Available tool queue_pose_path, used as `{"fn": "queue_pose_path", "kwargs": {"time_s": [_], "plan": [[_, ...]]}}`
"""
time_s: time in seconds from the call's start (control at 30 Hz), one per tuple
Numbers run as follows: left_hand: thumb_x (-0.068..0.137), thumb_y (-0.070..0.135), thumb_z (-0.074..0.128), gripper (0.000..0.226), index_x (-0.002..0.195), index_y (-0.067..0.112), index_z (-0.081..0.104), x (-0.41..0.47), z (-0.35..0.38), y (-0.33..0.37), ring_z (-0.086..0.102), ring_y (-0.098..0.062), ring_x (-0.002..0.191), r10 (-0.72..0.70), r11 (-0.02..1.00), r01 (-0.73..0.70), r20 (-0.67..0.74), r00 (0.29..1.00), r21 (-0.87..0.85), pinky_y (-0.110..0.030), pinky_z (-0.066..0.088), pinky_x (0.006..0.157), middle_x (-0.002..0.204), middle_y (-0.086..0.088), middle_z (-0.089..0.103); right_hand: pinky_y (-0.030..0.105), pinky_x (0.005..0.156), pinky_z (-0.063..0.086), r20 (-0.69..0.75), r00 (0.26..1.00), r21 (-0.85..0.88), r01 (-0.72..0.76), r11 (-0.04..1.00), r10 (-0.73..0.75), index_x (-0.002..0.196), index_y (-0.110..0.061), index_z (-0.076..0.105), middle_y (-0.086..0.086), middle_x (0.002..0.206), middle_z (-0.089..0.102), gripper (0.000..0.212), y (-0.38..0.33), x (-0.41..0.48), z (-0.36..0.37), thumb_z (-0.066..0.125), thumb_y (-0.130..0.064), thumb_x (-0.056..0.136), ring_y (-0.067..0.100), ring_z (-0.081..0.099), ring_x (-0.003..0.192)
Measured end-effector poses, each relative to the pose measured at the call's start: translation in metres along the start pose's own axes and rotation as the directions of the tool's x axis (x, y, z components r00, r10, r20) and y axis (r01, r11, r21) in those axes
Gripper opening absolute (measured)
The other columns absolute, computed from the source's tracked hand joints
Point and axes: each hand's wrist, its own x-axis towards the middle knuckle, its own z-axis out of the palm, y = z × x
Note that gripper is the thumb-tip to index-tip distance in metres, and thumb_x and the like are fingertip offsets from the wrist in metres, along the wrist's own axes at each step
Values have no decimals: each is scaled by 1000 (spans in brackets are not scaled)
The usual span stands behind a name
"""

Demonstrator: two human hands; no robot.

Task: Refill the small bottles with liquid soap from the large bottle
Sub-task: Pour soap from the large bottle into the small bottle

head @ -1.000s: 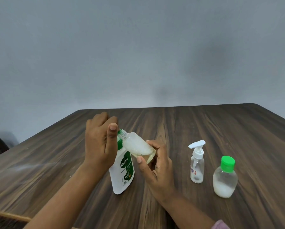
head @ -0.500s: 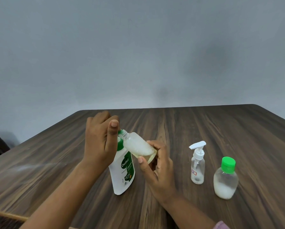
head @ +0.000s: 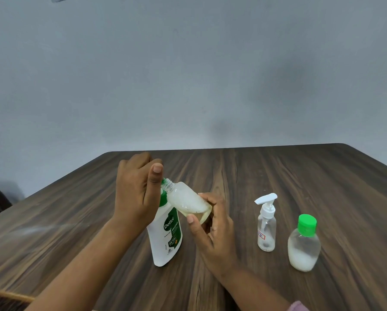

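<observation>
Capping stage, probably

Right hand [head: 212, 230] pinches the tilted small bottle [head: 185, 199] beside the standing large bottle [head: 165, 239]; left hand [head: 136, 194] curls at its neck (holding what, I cannot tell). Next: threads must meet squarely.

I see a bare left hand [head: 134, 194] and a bare right hand [head: 212, 232] with short plain nails. Both forearms are bare. A soft pink cloth sleeve edge [head: 298, 306] shows on the right arm.

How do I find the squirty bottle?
Look at the right side of the wooden table. Two small bottles stand there; the pump bottle is the left one. It is thin with a white pump top; the round bottle beside it has a green cap.
</observation>
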Motion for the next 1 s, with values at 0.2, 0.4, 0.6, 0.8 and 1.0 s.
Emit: {"fn": "queue_pose_path", "kwargs": {"time_s": [0.2, 0.4, 0.6, 0.8, 1.0], "plan": [[101, 47, 14, 74, 56, 0, 48, -17, 3, -2, 39, -16, 59, -22, 1000, 23, -79, 997, 13, -37, 29, 61, 58, -9, 46, 33, 49, 52, 5, 1000, 19, 6, 1000, -6, 116, -29, 43, -12, 93, 57, 39, -1, 0, 0, 48, -57, 90, 11, 61, 69], [100, 48, 12, 71, 56, 3, 46, -13, 1, 2, 36, -15, 60, 3, 999, -1, -49, 999, 42, -36, 27, 61, 60, -5, 42, 38, 48, 51, -2, 1000, 7, 0, 1000, 0, 115, -32, 42, -10, 92, 57, 38, -3, 0, -1, 48, -59, 89, 14, 61, 67], [100, 51, 13, 76, 54, 1, 48, 3, -4, 0, 44, -25, 55, 0, 1000, 0, 25, 1000, 16, -47, 35, 55, 56, -7, 44, 39, 50, 53, 6, 1000, -20, -2, 1000, 3, 117, -36, 40, -22, 99, 56, 37, -2, 1, 1, 48, -60, 89, 14, 62, 75], [101, 41, 21, 67, 56, 0, 48, -16, 5, 1, 34, -14, 59, -31, 999, 33, -74, 997, 32, -36, 28, 58, 59, -3, 38, 15, 52, 46, -11, 1000, 44, -5, 999, 5, 115, -30, 43, -24, 92, 57, 37, -5, 1, -1, 47, -57, 90, 4, 61, 72], [101, 42, 20, 66, 56, 3, 48, -7, 3, 0, 39, -19, 57, -43, 998, 45, -45, 998, 47, -37, 29, 61, 58, -4, 42, 27, 46, 49, -11, 1000, -5, 12, 1000, -12, 114, -34, 42, -15, 92, 57, 37, -5, 1, -1, 47, -60, 89, 9, 59, 64]]}}
